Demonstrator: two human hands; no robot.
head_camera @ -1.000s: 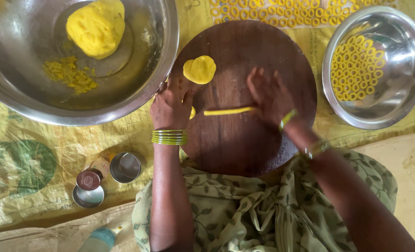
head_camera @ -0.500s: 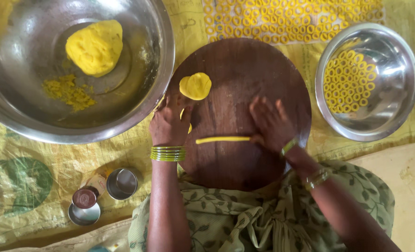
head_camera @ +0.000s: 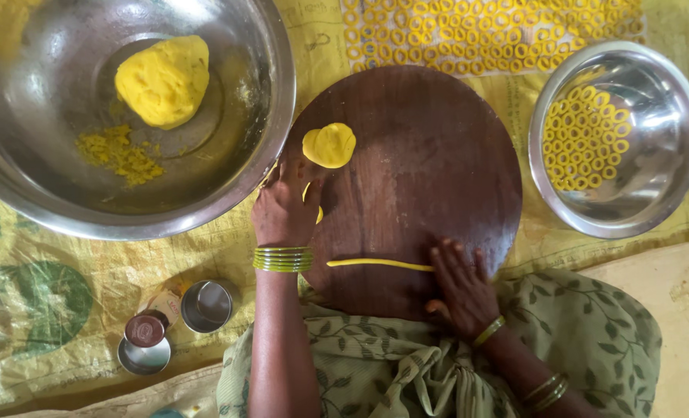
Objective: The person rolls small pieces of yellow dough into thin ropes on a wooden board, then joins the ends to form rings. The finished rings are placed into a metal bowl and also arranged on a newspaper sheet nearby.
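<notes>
- A large steel bowl (head_camera: 228,193) fills the upper left of the frame. A lump of yellow dough (head_camera: 163,80) sits in it, with yellow crumbs (head_camera: 120,151) just below the lump.
- In the lower left of the frame, on the yellow printed sheet (head_camera: 42,286), stand a small steel cup (head_camera: 207,305) and, left of it, a small round tin with a dark lid (head_camera: 144,331) set on a steel lid.
- The left hand (head_camera: 284,209) lies at the left edge of the round wooden board (head_camera: 429,155), near the frame's centre. Its fingers are curled loosely together over a small bit of yellow dough (head_camera: 318,214) that peeks out beside them; whether they pinch it I cannot tell. Green bangles (head_camera: 282,258) ring that wrist.
- Just above that hand a flattened disc of dough (head_camera: 329,145) rests on the board.
- A thin rolled strand of dough (head_camera: 379,264) lies level across the lower part of the board.
- The right hand (head_camera: 462,288) rests flat at the strand's right end, fingers spread slightly apart and pressing down on it, at lower centre.
- Along the upper edge, right of centre, rows of small yellow dough rings (head_camera: 484,35) lie on the sheet.
- At the right, a smaller steel bowl (head_camera: 670,178) holds more rings (head_camera: 584,139).
</notes>
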